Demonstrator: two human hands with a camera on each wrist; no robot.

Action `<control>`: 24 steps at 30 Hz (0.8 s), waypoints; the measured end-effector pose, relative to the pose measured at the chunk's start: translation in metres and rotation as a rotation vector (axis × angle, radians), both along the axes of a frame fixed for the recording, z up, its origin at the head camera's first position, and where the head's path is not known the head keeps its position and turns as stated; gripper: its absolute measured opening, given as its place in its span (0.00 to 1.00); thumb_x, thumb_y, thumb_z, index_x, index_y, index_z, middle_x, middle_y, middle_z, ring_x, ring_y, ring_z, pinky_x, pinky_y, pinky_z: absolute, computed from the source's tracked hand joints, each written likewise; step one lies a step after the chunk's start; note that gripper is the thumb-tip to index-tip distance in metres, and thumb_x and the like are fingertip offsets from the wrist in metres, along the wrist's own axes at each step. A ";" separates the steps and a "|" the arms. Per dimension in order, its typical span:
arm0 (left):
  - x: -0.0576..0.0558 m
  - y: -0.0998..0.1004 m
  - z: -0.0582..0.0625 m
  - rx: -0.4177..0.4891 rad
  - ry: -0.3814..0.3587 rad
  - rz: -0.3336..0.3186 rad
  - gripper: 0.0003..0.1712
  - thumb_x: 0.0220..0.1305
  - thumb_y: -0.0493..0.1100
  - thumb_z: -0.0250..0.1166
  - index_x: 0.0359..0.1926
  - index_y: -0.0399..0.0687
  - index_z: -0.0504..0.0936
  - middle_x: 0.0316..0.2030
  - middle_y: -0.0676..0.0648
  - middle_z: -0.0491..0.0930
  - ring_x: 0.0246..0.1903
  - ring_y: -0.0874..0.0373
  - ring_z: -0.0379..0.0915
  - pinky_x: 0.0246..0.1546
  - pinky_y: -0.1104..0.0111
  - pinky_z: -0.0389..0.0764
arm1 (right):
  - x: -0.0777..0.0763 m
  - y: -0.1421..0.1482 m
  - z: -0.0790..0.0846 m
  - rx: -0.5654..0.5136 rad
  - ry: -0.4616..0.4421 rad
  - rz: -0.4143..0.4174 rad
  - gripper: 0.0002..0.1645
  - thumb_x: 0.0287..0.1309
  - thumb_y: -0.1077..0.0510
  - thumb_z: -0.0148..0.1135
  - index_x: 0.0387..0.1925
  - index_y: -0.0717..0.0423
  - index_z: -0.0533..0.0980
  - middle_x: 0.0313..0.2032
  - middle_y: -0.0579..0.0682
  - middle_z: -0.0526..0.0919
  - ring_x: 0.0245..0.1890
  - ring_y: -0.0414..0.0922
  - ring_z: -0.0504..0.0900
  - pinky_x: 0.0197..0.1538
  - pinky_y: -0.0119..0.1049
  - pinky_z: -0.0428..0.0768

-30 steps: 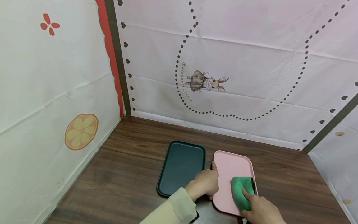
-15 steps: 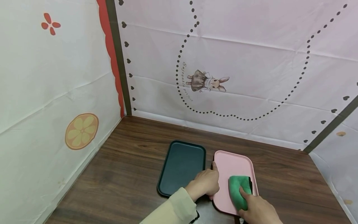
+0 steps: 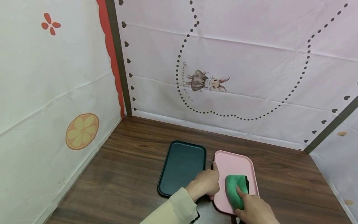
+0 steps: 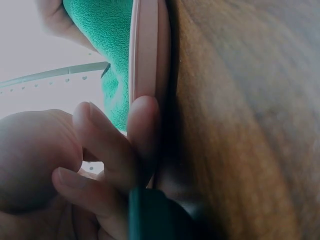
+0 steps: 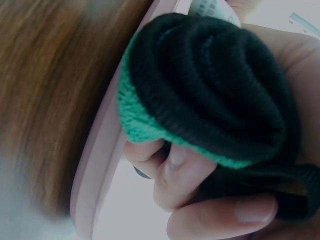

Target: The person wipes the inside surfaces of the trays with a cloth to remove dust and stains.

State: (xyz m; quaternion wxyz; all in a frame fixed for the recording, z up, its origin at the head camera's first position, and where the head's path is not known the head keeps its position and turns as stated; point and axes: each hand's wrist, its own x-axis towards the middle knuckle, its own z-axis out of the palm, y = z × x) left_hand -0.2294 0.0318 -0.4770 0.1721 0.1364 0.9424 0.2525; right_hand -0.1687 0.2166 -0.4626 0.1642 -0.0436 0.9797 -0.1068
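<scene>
A folded green cloth (image 3: pixel 235 191) with black edging lies on the pink tray (image 3: pixel 236 160), over its lower half. My right hand (image 3: pixel 255 209) grips it, thumb on top; in the right wrist view the cloth's rolled black edge (image 5: pixel 210 90) shows, with curled fingers below it. At the tray's left rim my left hand (image 3: pixel 205 183) rests, its index finger stretched along the edge. One fingertip (image 4: pixel 143 117) touches the side of the rim in the left wrist view, while other fingers bend loosely and hold nothing.
A dark green tray (image 3: pixel 183 166) lies just left of the pink one, partly behind my left hand. Both sit on a brown wooden table (image 3: pixel 126 161). Printed cloth walls (image 3: pixel 156 62) enclose its back and sides.
My right hand has slid the green cloth leftward across the pink tray, away from its right rim. My left hand and both trays keep their places.
</scene>
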 end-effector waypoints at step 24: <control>0.000 0.001 -0.001 0.004 -0.004 0.009 0.49 0.68 0.36 0.63 0.83 0.40 0.46 0.07 0.55 0.75 0.07 0.62 0.73 0.17 0.71 0.72 | -0.002 -0.018 0.001 -0.017 -0.017 -0.006 0.50 0.49 0.48 0.77 0.73 0.55 0.71 0.45 0.59 0.89 0.31 0.45 0.78 0.32 0.52 0.77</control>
